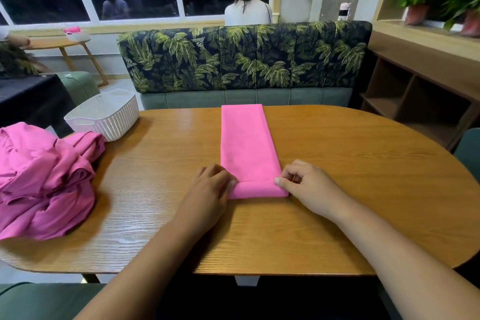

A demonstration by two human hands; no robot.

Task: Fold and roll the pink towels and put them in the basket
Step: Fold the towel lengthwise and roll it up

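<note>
Rolling has just begun: the folded pink towel (246, 143) lies as a strip across the counter's (363, 189) middle, its near end turned over. Left hand (210, 189) and right hand (309, 187) pinch that roll's ends with curled fingers. Next, an even push toward the far edge; the basket (104, 114) waits at the far left corner.

Bright pink is shown by the folded towel (246, 143), deeper magenta by the towel heap (44, 179) at left. The basket (104, 114) is white, weave-patterned; the table (350, 189) is grained orange-brown; the sofa back (244, 57) is printed with green palms on black.
</note>
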